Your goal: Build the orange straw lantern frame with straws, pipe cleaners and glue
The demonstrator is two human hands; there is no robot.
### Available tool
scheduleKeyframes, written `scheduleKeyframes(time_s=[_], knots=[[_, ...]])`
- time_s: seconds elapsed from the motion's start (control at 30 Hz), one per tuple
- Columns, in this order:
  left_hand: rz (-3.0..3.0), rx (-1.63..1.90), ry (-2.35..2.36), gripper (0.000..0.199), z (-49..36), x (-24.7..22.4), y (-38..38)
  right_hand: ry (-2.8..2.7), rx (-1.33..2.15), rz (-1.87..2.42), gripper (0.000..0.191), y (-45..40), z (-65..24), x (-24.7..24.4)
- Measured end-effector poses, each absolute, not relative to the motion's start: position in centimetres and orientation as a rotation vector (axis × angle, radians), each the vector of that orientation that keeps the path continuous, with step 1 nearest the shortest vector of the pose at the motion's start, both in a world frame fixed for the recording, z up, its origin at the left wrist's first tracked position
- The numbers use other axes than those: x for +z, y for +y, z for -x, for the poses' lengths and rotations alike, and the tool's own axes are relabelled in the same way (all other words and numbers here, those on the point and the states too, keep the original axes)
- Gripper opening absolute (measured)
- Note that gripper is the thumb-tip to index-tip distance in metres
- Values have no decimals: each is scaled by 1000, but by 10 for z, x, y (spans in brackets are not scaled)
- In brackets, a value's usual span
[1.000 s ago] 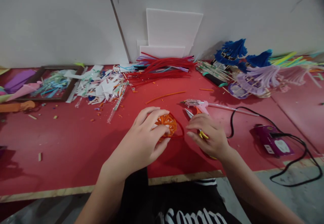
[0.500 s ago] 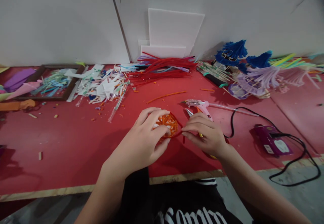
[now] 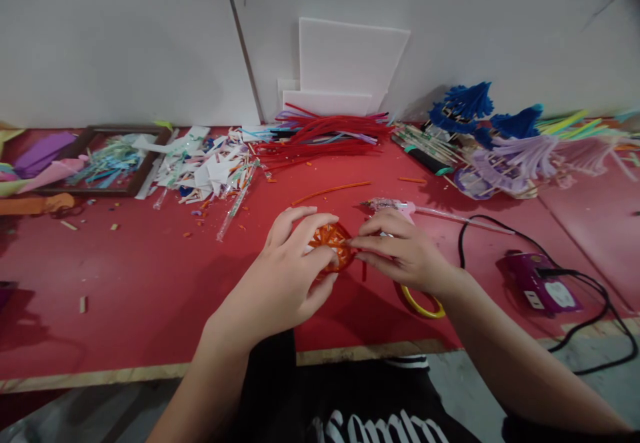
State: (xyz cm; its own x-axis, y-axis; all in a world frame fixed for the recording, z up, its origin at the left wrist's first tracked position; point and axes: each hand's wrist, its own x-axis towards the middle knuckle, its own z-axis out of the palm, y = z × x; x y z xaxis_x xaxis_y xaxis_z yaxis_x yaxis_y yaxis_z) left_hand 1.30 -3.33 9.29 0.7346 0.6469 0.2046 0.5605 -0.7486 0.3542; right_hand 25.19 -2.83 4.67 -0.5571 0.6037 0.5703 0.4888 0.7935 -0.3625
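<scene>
My left hand point(image 3: 295, 263) is curled around a small round orange disc point(image 3: 330, 235) with spoke-like strips and white between them, and grips it from the left. Around the disc's right edge runs a red pipe cleaner point(image 3: 351, 261). The fingertips of my right hand point(image 3: 400, 249) pinch this strip against the disc's right side. Just behind my right hand lies a pink hot glue gun point(image 3: 395, 205), partly covered by my fingers. Under the same hand are scissors, with a yellow handle loop point(image 3: 424, 311) showing. A short red piece point(image 3: 365, 271) lies close by.
Red pipe cleaners point(image 3: 330, 126) are heaped at the back, before white boards point(image 3: 350, 59). White scraps point(image 3: 215, 169) and a brown frame point(image 3: 83, 137) lie left. Blue and lilac pleated pieces point(image 3: 515, 156) stand right, near a purple power box point(image 3: 543, 283) with a black cord.
My right hand has moved left, bringing the red pipe cleaner in against the disc's edge. The yellow scissor handle shows more now. My left hand keeps its grip.
</scene>
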Motion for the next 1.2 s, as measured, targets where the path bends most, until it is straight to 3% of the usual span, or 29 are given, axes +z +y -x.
scheduleKeyframes(time_s=[0.83,1.2], knots=[[-2642,484,965,9,-5,93,-33,-2525,50,742,24,-31,-248,67],[-2647,453,966,11,-4,94,-33,-2508,20,691,13,-29,-245,66]])
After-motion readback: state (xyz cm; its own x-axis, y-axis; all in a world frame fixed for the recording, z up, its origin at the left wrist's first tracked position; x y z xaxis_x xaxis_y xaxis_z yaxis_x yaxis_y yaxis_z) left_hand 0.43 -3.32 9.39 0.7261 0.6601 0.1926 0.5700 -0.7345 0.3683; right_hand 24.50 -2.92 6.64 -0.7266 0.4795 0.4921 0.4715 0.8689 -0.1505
